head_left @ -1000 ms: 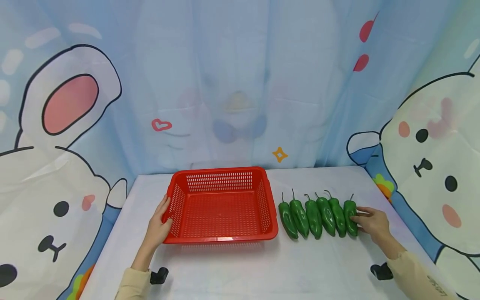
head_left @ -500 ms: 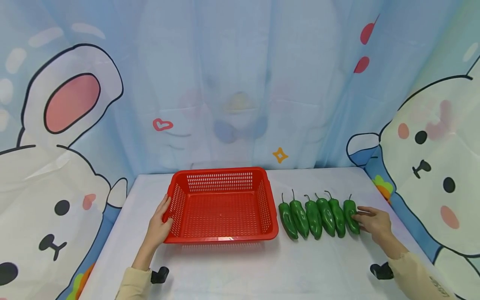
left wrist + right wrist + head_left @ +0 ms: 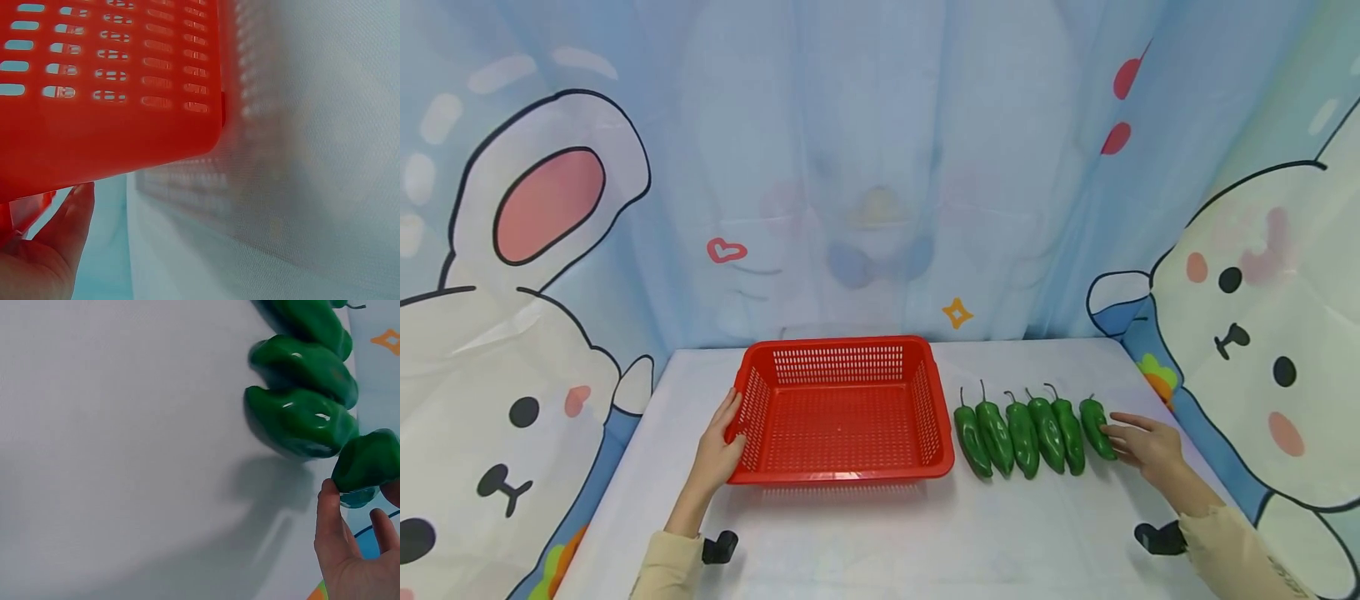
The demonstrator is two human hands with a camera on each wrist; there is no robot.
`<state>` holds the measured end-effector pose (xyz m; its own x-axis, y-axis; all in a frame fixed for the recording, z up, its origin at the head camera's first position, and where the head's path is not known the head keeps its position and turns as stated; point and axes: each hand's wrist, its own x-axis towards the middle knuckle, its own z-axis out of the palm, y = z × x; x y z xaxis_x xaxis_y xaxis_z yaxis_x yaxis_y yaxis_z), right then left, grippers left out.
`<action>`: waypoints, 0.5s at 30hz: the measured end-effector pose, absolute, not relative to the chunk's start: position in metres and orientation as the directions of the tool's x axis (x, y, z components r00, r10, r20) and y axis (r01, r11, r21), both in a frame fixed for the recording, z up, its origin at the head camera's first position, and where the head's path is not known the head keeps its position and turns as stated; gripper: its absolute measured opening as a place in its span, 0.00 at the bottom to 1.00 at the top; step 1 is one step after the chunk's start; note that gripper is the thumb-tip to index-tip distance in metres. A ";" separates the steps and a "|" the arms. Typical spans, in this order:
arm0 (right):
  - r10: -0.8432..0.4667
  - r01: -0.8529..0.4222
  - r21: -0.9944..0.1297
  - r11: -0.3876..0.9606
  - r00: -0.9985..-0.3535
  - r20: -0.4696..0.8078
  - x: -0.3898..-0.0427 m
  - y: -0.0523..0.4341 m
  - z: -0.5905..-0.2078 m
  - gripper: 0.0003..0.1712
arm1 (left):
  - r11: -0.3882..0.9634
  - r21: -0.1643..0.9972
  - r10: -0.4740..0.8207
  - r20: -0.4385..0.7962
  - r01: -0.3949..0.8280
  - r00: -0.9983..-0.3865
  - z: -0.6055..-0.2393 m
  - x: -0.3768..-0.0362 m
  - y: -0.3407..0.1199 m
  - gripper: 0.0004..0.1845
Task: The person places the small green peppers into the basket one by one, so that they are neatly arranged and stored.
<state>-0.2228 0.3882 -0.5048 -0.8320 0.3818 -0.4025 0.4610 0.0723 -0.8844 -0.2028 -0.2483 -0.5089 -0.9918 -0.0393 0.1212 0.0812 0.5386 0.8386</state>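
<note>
Green pepper (image 3: 1096, 427), outermost of six in a row (image 3: 1024, 427) on the white worktop (image 3: 880, 533), right of the red basket (image 3: 841, 410). It is pinched at its blunt end by the right hand (image 3: 1142, 444), thumb and fingertips closed on it and lifting it off the cloth in the wrist view. A firmer wrap round the body is advised before raising it. Basket's left rim is gripped by the left hand (image 3: 721, 450). Against the earlier frame, this pepper is tilted away from its neighbour.
</note>
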 end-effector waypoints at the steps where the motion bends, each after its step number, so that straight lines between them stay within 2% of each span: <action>1: 0.378 0.457 -0.886 0.077 -0.836 -0.398 -0.223 0.387 -0.504 0.37 | 0.539 0.838 -0.041 0.119 0.078 -0.992 -0.509 -0.203 -0.248 0.37; 15: 0.285 0.416 -0.901 0.120 -0.884 -0.371 -0.218 0.360 -0.478 0.39 | 0.516 0.849 -0.042 0.154 0.110 -0.987 -0.510 -0.202 -0.246 0.36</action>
